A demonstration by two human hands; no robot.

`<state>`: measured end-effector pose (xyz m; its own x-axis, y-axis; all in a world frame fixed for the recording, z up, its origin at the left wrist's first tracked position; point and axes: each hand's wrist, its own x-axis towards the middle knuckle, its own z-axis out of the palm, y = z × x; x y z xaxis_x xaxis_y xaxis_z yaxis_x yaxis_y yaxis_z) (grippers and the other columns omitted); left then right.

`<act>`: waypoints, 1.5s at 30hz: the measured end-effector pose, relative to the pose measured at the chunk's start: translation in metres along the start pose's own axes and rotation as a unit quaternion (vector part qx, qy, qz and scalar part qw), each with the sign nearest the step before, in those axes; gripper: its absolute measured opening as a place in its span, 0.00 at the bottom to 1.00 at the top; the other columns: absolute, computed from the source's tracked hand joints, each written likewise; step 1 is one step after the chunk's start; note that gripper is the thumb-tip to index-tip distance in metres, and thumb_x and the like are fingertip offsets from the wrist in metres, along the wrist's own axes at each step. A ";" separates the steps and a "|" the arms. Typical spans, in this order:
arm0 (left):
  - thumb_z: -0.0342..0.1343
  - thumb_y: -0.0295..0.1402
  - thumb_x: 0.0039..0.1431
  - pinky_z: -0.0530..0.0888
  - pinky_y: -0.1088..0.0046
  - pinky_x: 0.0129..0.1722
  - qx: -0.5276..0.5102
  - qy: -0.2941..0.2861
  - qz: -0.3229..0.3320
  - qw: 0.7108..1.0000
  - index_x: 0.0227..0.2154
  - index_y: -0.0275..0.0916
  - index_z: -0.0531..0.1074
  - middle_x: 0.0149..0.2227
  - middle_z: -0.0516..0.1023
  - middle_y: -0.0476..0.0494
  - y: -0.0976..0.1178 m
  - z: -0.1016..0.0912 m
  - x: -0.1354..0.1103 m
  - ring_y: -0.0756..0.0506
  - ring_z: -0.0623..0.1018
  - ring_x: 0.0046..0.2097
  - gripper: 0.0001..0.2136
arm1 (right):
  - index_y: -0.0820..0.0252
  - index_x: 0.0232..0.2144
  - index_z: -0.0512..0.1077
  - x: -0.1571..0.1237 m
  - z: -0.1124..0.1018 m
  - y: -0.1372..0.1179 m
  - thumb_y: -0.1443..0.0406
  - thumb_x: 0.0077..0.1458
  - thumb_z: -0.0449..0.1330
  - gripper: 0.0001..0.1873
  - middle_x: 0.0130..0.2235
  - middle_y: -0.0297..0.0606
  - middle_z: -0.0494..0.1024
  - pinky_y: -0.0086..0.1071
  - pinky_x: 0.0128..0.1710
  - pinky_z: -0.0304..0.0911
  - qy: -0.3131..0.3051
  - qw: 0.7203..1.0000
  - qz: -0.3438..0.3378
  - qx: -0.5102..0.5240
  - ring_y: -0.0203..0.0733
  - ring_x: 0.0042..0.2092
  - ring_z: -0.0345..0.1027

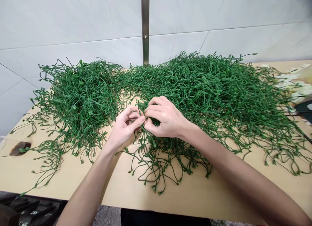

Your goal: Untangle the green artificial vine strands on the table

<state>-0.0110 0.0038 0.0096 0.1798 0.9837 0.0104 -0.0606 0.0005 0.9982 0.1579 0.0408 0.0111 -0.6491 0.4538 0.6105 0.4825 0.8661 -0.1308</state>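
Both hands meet at the middle of the table, fingertips nearly touching. My left hand (126,125) is closed, with thumb and fingers pinching a green artificial stem. My right hand (164,117) is closed too, its fingertips pinched on the same spot; the exact part it grips is hidden. Below the hands, a loose bunch of green plastic stems (158,164) with small branched tips spreads toward the front edge. A large heap of the same stems (207,83) lies behind and to the right, and another pile (83,102) lies to the left.
The stems lie on a light wooden table (85,180) with a dark hole (20,148) at its left. White artificial flowers (301,87) and a dark object (304,109) sit at the right edge. Behind stands a tiled wall (73,21) with a metal upright (145,27).
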 end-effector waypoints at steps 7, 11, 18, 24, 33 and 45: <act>0.69 0.37 0.46 0.61 0.83 0.22 -0.098 -0.023 -0.049 0.994 0.32 0.39 0.66 0.22 0.67 0.56 -0.004 -0.001 0.001 0.57 0.63 0.22 0.17 | 0.62 0.21 0.69 0.002 0.007 -0.001 0.73 0.54 0.49 0.14 0.25 0.39 0.71 0.36 0.38 0.60 0.031 0.998 -0.038 0.045 0.41 0.35 0.62; 0.71 0.36 0.43 0.61 0.84 0.21 -0.130 -0.018 -0.060 0.990 0.32 0.39 0.64 0.21 0.68 0.57 -0.002 0.001 0.002 0.57 0.64 0.22 0.20 | 0.61 0.22 0.69 0.003 0.006 0.005 0.74 0.56 0.48 0.15 0.26 0.39 0.71 0.36 0.43 0.63 0.020 0.994 -0.059 0.091 0.41 0.37 0.63; 0.68 0.37 0.47 0.64 0.81 0.22 -0.112 -0.016 -0.039 0.993 0.33 0.41 0.63 0.22 0.73 0.53 0.002 -0.008 0.004 0.53 0.71 0.24 0.18 | 0.62 0.36 0.73 -0.002 -0.007 0.023 0.78 0.52 0.48 0.16 0.38 0.43 0.75 0.40 0.48 0.61 -0.029 0.993 -0.003 0.114 0.44 0.45 0.65; 0.65 0.37 0.51 0.68 0.79 0.26 0.034 0.056 0.027 0.998 0.33 0.40 0.67 0.24 0.74 0.53 -0.001 -0.007 0.004 0.54 0.70 0.24 0.13 | 0.62 0.25 0.73 0.008 -0.021 0.005 0.66 0.57 0.55 0.11 0.29 0.38 0.77 0.37 0.41 0.59 -0.043 0.977 0.119 0.172 0.40 0.36 0.64; 0.66 0.36 0.48 0.71 0.77 0.30 0.073 0.079 0.050 0.993 0.36 0.38 0.74 0.31 0.78 0.49 0.001 -0.006 0.005 0.53 0.74 0.28 0.12 | 0.64 0.25 0.75 0.013 -0.025 0.000 0.66 0.52 0.59 0.08 0.25 0.32 0.73 0.28 0.30 0.56 -0.177 0.907 0.210 0.317 0.31 0.27 0.61; 0.70 0.28 0.40 0.72 0.80 0.32 0.001 0.085 0.030 0.996 0.29 0.37 0.74 0.27 0.76 0.52 -0.001 -0.008 0.005 0.53 0.75 0.29 0.12 | 0.65 0.22 0.73 0.014 -0.027 0.001 0.66 0.51 0.60 0.09 0.23 0.32 0.72 0.27 0.28 0.54 -0.123 0.903 0.252 0.325 0.30 0.26 0.59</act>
<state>-0.0176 0.0100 0.0083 0.0079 0.9981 0.0607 -0.0642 -0.0601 0.9961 0.1647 0.0422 0.0407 -0.5927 0.7888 0.1631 0.3586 0.4397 -0.8235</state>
